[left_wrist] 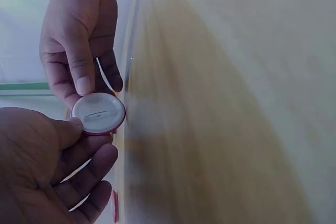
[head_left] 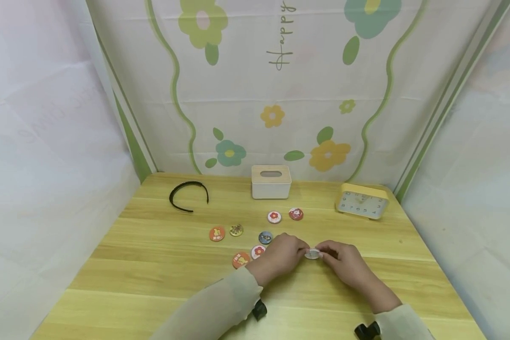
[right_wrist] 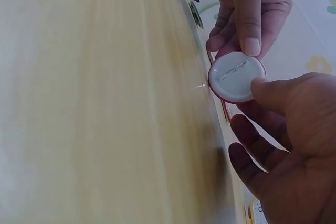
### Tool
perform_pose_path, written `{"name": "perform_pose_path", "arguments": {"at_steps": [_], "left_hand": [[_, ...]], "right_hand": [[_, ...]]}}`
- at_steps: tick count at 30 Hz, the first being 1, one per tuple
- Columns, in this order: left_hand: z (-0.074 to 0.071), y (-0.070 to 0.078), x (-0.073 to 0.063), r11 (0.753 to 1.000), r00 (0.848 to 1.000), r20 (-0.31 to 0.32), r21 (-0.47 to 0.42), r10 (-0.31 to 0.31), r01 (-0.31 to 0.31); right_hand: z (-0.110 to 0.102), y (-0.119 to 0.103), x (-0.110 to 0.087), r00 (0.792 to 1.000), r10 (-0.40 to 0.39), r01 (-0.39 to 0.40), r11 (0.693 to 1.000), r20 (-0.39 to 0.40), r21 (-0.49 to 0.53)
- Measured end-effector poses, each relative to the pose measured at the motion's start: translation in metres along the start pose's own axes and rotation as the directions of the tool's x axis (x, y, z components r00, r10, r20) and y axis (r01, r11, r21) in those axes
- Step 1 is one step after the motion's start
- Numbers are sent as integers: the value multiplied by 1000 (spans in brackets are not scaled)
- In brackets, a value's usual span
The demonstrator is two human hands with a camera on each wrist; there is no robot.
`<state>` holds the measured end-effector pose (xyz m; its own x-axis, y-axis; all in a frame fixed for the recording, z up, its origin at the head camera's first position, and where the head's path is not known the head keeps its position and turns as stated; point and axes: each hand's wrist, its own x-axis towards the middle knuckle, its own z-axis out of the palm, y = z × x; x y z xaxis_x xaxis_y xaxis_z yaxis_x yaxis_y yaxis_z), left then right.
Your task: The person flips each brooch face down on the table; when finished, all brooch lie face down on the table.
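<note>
A round pin badge is held between the two hands over the right half of the table. Its white back faces up, with a thin metal pin across the middle, plain in the left wrist view. My left hand pinches one edge, thumb on the back and fingers underneath. From the other side my right hand pinches the opposite edge in the same way. A red rim shows along the badge's border in the right wrist view; its printed front is hidden. Near the left forearm lie a flower badge and an orange badge.
Further off lie a blue badge, a yellow badge, another orange one, a second flower badge and a red badge. Behind them stand a black headband, a tissue box and a yellow clock.
</note>
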<state>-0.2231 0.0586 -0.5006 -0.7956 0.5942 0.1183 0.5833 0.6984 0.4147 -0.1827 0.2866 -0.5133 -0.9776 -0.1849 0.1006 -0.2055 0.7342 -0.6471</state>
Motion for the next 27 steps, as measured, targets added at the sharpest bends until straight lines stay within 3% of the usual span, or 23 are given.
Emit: {"name": "perform_pose_path", "arguments": {"at_steps": [6, 12, 18, 27], "left_hand": [[4, 2, 4, 987, 996, 3, -133, -91, 91], [9, 1, 7, 954, 989, 11, -262, -146, 144], [11, 1, 7, 928, 994, 9, -356, -112, 108], [16, 5, 10, 949, 997, 14, -306, -78, 78]], "right_hand": [[3, 3, 2, 999, 19, -20, 999, 26, 34], [2, 4, 2, 999, -5, 4, 999, 37, 40], [1, 8, 1, 999, 13, -14, 1000, 31, 26], [-3, 14, -1, 1000, 20, -19, 1000, 19, -6]]}}
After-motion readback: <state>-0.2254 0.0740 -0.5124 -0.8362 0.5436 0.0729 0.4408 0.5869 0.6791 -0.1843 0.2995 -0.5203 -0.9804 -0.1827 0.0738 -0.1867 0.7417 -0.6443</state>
